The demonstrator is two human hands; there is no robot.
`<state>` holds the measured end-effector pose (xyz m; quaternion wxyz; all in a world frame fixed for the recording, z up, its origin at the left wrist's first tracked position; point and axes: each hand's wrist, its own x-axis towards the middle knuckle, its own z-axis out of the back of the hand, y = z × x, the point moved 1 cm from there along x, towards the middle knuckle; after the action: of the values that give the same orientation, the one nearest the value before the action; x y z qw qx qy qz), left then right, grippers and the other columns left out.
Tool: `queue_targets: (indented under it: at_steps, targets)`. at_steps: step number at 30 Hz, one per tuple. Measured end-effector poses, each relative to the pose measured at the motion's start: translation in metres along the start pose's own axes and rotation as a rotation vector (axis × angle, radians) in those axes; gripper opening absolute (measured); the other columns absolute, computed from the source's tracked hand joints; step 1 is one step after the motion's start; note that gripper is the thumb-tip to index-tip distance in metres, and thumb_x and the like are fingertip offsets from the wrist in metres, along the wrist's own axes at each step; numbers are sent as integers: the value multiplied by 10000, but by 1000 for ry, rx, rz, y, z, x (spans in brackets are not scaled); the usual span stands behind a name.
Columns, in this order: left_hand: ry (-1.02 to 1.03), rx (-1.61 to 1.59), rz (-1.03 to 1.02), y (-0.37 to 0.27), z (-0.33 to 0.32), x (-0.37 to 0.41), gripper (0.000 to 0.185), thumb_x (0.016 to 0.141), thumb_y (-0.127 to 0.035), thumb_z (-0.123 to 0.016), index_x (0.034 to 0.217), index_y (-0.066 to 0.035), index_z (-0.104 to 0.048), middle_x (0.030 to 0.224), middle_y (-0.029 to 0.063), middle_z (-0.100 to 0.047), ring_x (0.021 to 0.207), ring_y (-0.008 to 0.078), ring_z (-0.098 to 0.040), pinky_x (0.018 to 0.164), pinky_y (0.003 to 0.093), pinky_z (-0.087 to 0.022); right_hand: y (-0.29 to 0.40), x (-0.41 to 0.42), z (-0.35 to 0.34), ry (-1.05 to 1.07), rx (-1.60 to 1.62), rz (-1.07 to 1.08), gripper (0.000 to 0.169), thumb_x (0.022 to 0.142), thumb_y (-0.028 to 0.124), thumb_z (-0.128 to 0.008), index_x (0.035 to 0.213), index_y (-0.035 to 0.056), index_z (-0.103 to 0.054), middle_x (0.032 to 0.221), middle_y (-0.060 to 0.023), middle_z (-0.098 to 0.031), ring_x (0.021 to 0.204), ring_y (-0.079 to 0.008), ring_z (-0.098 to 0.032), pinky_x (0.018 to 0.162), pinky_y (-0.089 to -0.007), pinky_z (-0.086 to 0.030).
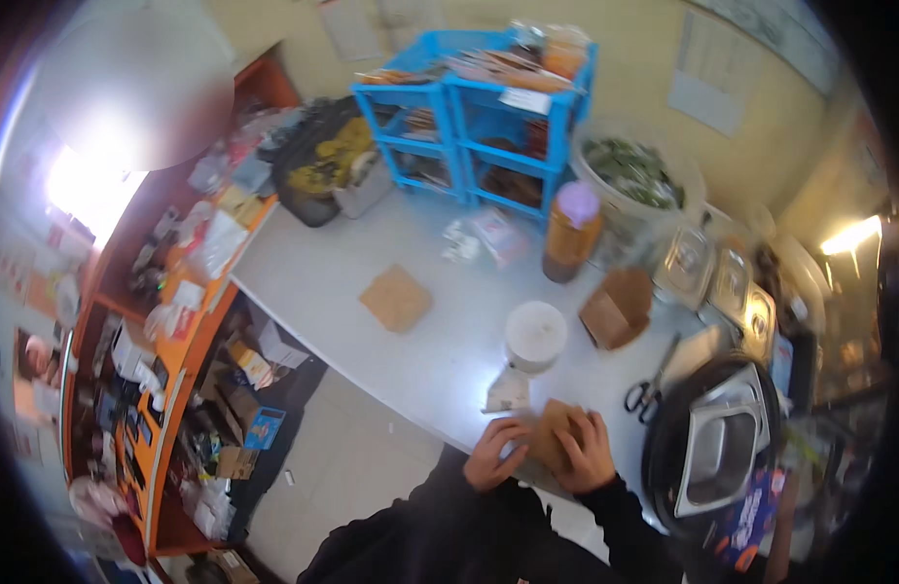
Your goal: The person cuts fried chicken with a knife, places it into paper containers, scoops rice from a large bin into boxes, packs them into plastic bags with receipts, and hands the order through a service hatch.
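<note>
A brown paper packet (548, 436) lies at the table's near edge between my two hands. My right hand (587, 452) is on its right side, fingers curled over the paper. My left hand (497, 452) is at its left, fingers bent; blur hides whether they grip it. Just beyond my hands stands a white roll (535, 336), with a printed paper strip (508, 392) in front of it. A flat brown paper packet (396, 298) rests farther left on the table, and an opened brown paper box or bag (616, 308) stands to the right of the roll.
Black-handled scissors (648, 398) and a steel pan (721, 452) on a round black object are at the right. Behind stand a bottle with a purple lid (572, 230), a tub of greens (632, 171), lidded steel containers (684, 266) and blue plastic racks (449, 91). Orange shelving (194, 379) is left.
</note>
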<state>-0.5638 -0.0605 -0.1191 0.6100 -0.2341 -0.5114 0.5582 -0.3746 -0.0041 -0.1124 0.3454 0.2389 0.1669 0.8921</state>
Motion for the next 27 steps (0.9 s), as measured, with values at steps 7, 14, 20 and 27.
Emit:
queue_targets:
  at_steps: [7,14,20,27]
  targets:
    - [-598,45,357,110,185,10,364,788,-71,-613,1124,-24,-481,1075,106,-501,966,198,-512,804,316,-436,129,93,-4,-164,241,-43,699,519,151,-780,1131,8,-474,1171,-210,-362,1039,-403,-417,866,-481,-387]
    - [-708,75,245,220,375,79,444,785,-76,-611,1190,-40,-432,1163,103,-451,1032,212,-485,827,325,-437,114,207,-168,-69,-175,-279,1010,528,348,-793,1341,24,-287,1348,-282,-247,1253,-467,-218,1011,-564,-194]
    - [-745,807,284,388,689,104,455,765,-171,-613,1191,-87,-479,1278,172,-390,1169,347,-386,987,420,-314,244,313,-212,-374,-24,143,480,743,261,-628,1124,0,-498,1120,-190,-498,1018,-320,-482,833,-430,-410]
    - [-381,1070,611,465,752,114,624,709,-487,-632,1250,-204,-501,1365,214,-266,1228,431,-255,969,576,-237,439,514,-403,80,698,227,151,745,-45,-600,891,-8,-599,831,-147,-607,756,-294,-601,691,-321,-476]
